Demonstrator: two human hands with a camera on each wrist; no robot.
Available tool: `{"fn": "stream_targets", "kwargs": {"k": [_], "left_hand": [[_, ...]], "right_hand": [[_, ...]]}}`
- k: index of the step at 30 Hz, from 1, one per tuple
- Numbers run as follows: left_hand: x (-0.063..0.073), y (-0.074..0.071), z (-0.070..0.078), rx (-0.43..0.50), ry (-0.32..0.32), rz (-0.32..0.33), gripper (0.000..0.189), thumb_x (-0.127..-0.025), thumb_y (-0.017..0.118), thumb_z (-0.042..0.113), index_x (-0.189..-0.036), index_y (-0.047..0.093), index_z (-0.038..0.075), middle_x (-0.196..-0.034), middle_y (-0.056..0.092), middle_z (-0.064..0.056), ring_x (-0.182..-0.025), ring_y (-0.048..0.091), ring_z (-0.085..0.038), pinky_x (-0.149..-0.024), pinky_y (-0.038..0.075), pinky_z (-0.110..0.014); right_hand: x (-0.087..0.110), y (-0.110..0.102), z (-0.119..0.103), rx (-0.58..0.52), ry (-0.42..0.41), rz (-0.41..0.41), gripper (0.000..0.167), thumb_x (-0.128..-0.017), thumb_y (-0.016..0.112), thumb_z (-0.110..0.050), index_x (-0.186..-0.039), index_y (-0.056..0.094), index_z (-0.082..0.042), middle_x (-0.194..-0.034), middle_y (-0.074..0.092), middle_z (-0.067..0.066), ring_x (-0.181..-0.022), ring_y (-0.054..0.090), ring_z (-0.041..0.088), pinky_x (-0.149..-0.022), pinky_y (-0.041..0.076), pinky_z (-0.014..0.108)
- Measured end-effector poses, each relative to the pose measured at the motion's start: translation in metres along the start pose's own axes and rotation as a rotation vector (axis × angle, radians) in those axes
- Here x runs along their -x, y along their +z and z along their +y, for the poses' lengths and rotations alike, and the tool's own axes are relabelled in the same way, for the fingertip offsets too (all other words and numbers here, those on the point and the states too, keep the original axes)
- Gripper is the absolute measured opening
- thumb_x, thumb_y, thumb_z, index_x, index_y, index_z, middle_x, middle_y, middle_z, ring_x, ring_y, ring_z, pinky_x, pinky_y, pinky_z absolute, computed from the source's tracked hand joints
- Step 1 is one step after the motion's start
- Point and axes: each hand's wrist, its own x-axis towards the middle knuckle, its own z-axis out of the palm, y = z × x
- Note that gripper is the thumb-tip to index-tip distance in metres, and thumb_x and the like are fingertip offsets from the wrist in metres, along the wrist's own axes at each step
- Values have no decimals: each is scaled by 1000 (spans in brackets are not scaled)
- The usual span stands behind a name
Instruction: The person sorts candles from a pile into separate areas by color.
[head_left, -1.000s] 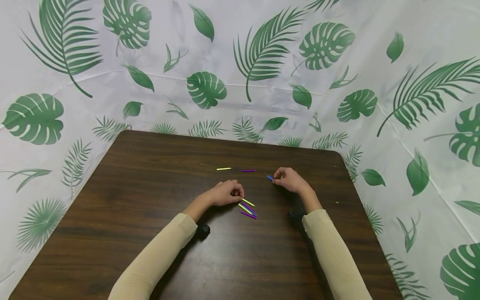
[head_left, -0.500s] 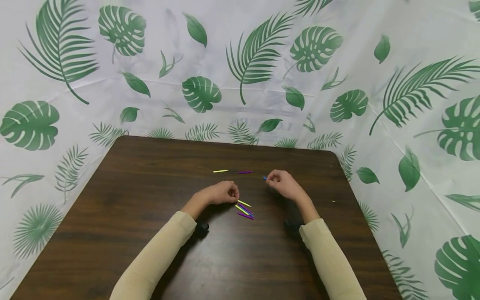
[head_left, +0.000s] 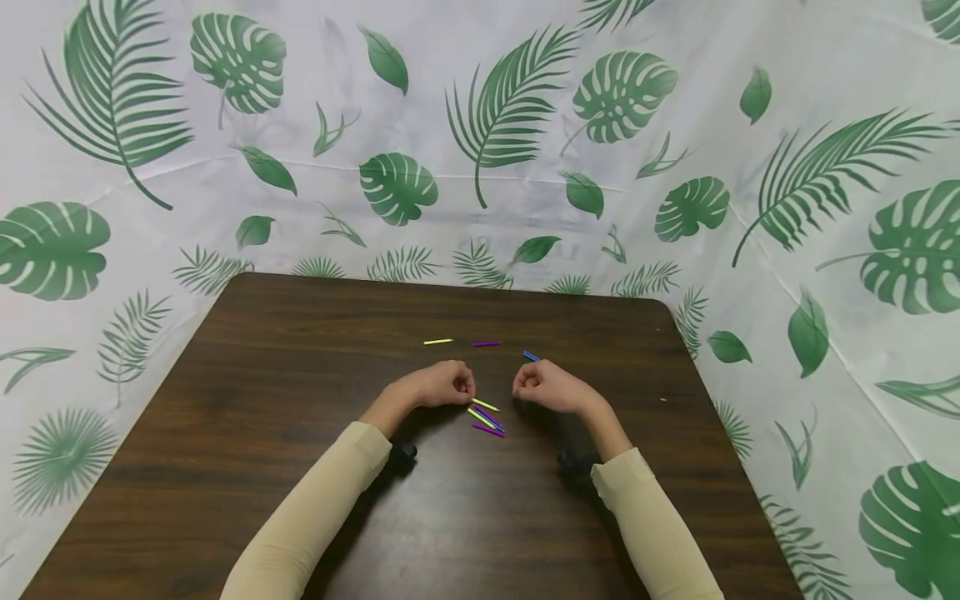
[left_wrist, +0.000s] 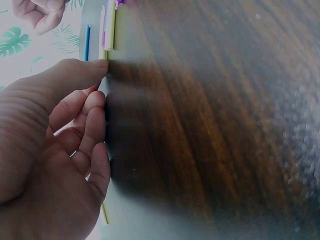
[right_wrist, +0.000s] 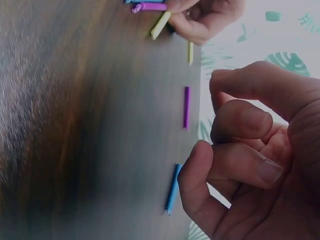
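Observation:
My left hand (head_left: 442,385) pinches the near end of a thin yellow stick (head_left: 487,406) between thumb and forefinger, at the top of a small pile. In that pile lie another yellow stick (head_left: 481,418), a purple stick (head_left: 487,430) and some overlapping purple and blue ones. My right hand (head_left: 551,387) hovers to the right of the pile, fingers loosely curled, holding nothing. Just behind it a blue stick (head_left: 530,356) lies on the table, partly hidden by the hand in the head view; the right wrist view shows this blue stick (right_wrist: 173,189) apart from the fingers.
Farther back on the brown wooden table (head_left: 315,350) a yellow stick (head_left: 438,342) and a purple stick (head_left: 487,343) lie in a loose row with the blue one. A tiny yellow bit (head_left: 663,400) sits at the right. Leaf-patterned cloth (head_left: 300,208) hangs behind the table.
My right hand has let go of the blue stick and moved toward me and left, to near the pile. The left hand keeps its hold on the yellow stick. The head view has shifted slightly.

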Motion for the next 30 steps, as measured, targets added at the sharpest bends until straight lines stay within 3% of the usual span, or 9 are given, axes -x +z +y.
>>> {"fn": "stream_targets", "kwargs": {"k": [7,13,23,30], "left_hand": [[-1,-5,-2,14,-7,-8,4,-102,70,13,-101,74,12,-105,65,-2,-89,58,-12,-84,52,-30],[-4,-5,-3,22,-1,-27,4,-102,69,13,-101,74,12,-104,65,-3,-86,58,-13,-79,51,-29],[-1,-2,-6,39,8,-19,5,-104,68,14,-103,72,13,-105,63,-3,-89,56,-14,-83,50,-31],[-3,-5,-16,48,26,22,5,-103,68,12,-102,72,11,-96,66,-1,-86,58,-11,-82,50,-29]], "right_hand": [[-3,18,-7,19,-24,-46,15,-103,68,-17,-103,74,-4,-77,64,7,-64,48,13,-63,43,29],[-6,34,-13,54,-33,-40,13,-103,71,-19,-99,76,-7,-72,57,-4,-63,48,11,-65,44,28],[-12,45,-15,111,11,1,11,-100,74,-20,-94,76,-11,-75,64,-5,-65,51,9,-62,43,26],[-13,47,-16,105,26,26,13,-99,76,-22,-91,76,-12,-72,63,-5,-63,50,9,-59,42,26]]}}
